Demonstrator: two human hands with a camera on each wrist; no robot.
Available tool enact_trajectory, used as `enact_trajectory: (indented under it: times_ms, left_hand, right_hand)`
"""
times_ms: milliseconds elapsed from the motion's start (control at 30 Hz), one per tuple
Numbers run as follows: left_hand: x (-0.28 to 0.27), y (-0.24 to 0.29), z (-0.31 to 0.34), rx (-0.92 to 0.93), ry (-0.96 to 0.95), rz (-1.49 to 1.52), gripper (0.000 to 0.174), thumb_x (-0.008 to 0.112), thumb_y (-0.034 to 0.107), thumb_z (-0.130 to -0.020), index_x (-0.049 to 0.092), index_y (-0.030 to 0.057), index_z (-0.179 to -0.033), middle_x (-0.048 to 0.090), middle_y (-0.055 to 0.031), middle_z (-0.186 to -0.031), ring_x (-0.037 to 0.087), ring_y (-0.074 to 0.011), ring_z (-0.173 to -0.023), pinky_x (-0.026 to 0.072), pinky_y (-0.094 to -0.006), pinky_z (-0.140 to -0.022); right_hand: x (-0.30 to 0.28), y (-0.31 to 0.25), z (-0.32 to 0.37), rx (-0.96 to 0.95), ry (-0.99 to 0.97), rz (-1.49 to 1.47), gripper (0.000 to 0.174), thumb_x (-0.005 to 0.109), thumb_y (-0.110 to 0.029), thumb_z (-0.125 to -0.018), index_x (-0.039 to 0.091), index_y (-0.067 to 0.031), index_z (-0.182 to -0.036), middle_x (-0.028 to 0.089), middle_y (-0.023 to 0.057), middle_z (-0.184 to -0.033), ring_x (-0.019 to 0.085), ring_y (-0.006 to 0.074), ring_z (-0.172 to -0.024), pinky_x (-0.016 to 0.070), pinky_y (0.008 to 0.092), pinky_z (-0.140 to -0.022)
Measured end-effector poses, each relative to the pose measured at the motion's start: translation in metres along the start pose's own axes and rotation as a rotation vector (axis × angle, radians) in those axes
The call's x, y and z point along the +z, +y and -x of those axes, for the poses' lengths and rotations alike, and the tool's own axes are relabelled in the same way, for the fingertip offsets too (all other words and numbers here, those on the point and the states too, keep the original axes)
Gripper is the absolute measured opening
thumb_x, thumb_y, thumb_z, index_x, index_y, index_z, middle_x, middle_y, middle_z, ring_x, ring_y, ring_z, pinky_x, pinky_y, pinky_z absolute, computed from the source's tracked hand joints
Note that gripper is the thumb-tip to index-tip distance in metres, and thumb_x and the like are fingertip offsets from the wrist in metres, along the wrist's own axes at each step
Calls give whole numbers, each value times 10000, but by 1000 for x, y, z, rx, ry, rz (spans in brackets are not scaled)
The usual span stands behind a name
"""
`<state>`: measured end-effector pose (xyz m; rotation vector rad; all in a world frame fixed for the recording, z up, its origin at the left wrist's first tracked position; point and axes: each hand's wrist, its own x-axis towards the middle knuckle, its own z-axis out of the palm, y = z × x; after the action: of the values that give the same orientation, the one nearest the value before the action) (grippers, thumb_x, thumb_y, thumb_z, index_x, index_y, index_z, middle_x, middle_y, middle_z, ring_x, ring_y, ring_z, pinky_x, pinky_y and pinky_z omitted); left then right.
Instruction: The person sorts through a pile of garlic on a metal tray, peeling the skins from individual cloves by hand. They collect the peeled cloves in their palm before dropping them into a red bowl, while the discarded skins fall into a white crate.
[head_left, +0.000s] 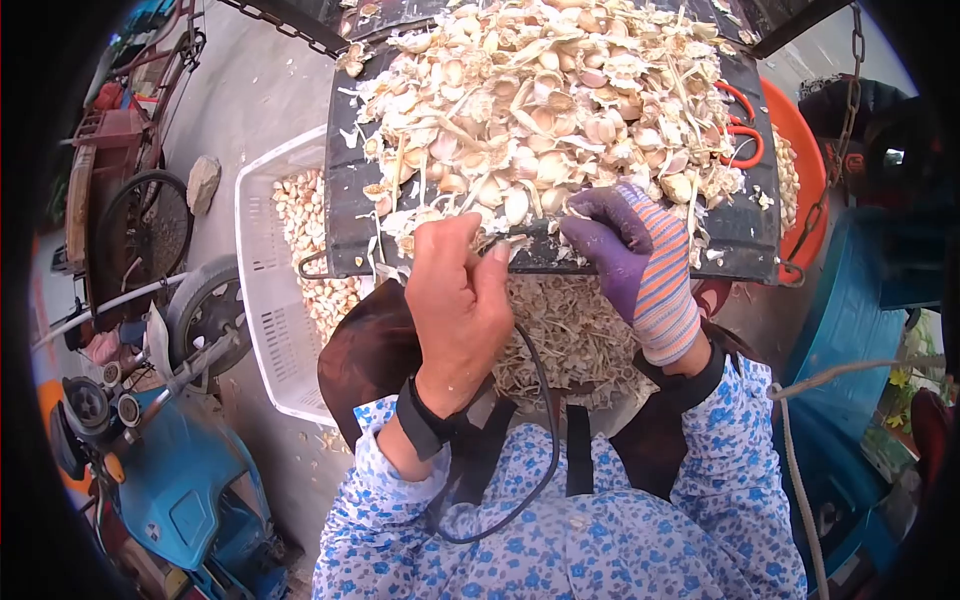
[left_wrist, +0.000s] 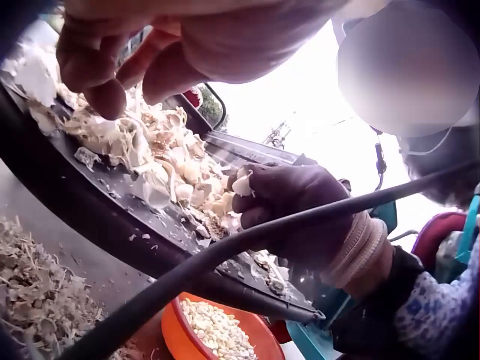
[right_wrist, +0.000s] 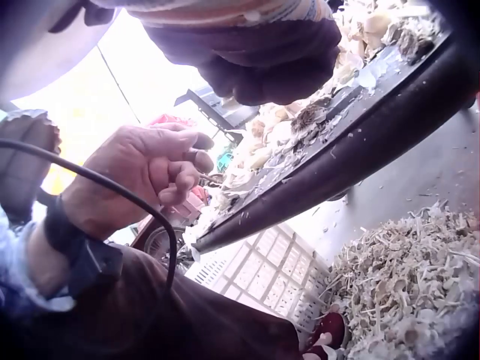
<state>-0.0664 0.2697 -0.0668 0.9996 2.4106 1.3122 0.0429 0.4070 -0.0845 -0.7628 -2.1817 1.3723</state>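
A heap of garlic cloves and papery skins (head_left: 540, 110) covers the black board (head_left: 350, 225) in front of me. My bare left hand (head_left: 455, 300) hovers over the board's near edge, its fingers loosely bent and nothing visible between them. The purple-and-striped glove covers my right hand (head_left: 635, 265), level with the left at the same edge. In the left wrist view, this gloved hand pinches a pale garlic clove (left_wrist: 241, 184) between thumb and fingers. A gap separates the two hands.
Left of the board stands a white plastic crate (head_left: 285, 340) holding cloves. An orange basin (head_left: 800, 125) with peeled cloves is at the right. Red-handled scissors (head_left: 742, 145) lie at the heap's right side. Skins and stalks (head_left: 570, 340) pile up below. A black cable (head_left: 550, 430) loops before my body.
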Motion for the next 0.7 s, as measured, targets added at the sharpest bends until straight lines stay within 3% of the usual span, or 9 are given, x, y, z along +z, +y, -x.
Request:
enact_trajectory:
  times_ms: [100, 200, 233, 333, 467, 500, 600, 633, 700]
  left_hand:
    - [10, 16, 11, -188, -315, 553, 293, 566, 53, -901, 499, -20, -1177, 618, -74, -920, 579, -98, -707, 445, -207, -615]
    - [9, 11, 6, -390, -364, 822, 287, 564, 54, -904, 502, -18, -1174, 623, -70, -884, 585, -104, -701, 465, -214, -620]
    - [10, 12, 8, -401, -349, 849, 255, 560, 66, -909, 518, -17, -1147, 628, -66, -859, 585, -105, -685, 475, -227, -612]
    - [1, 12, 12, -358, -351, 800, 224, 561, 64, -908, 534, -15, -1117, 624, -62, -855, 581, -98, -671, 470, -225, -591]
    - [-15, 22, 9, -295, -280, 794, 176, 560, 60, -909, 563, -1, -1074, 610, -31, -755, 558, -69, -656, 433, -198, -581]
    - [-28, 25, 4, -316, -258, 724, 150, 570, 55, -905, 583, -3, -1042, 606, -28, -742, 563, -72, -644, 429, -197, -570]
    - [-81, 16, -20, -225, 126, 492, 110, 603, 21, -866, 621, -19, -967, 605, -50, -771, 560, -108, -605, 424, -218, -532]
    - [-105, 1, -26, -233, 227, 353, 129, 617, 24, -857, 626, -21, -977, 605, -43, -760, 550, -97, -596, 413, -208, -533]
    - [-150, -38, -34, -382, 250, 88, 254, 674, 113, -835, 616, -22, -1043, 618, -56, -818, 554, -83, -634, 396, -191, -534]
  right_hand:
    - [11, -11, 7, 67, -56, -123, 109, 625, -28, -811, 631, 27, -905, 614, 50, -775, 558, 92, -711, 465, 246, -636]
    - [15, -10, 15, 142, -41, -324, 138, 609, -110, -812, 622, -5, -900, 599, 121, -751, 605, 219, -663, 467, 326, -577]
    - [16, -11, 16, 209, -61, -416, 128, 604, -105, -826, 616, 9, -882, 603, 82, -741, 582, 144, -666, 461, 293, -574]
    - [4, -35, 14, 421, -166, -594, 147, 616, -131, -841, 613, 14, -868, 603, 59, -721, 553, 97, -659, 450, 272, -562]
    - [-3, -49, 3, 485, -222, -603, 148, 609, -144, -859, 619, -1, -819, 601, 35, -700, 517, 54, -658, 429, 241, -549]
    - [-3, -48, 1, 438, -212, -545, 168, 639, -187, -844, 634, -24, -804, 590, 59, -678, 558, 117, -630, 446, 296, -546]
    - [-6, -27, -7, -311, -110, 289, 166, 666, -216, -813, 662, -51, -830, 530, 66, -644, 506, 206, -589, 384, 323, -523]
    - [-9, -27, -10, -129, -103, 393, 170, 702, -218, -782, 682, -67, -858, 562, 142, -738, 541, 308, -658, 423, 387, -574]
    - [-7, -10, -17, -163, 108, 338, 223, 703, -162, -775, 667, -56, -967, 582, 151, -808, 576, 328, -724, 465, 395, -640]
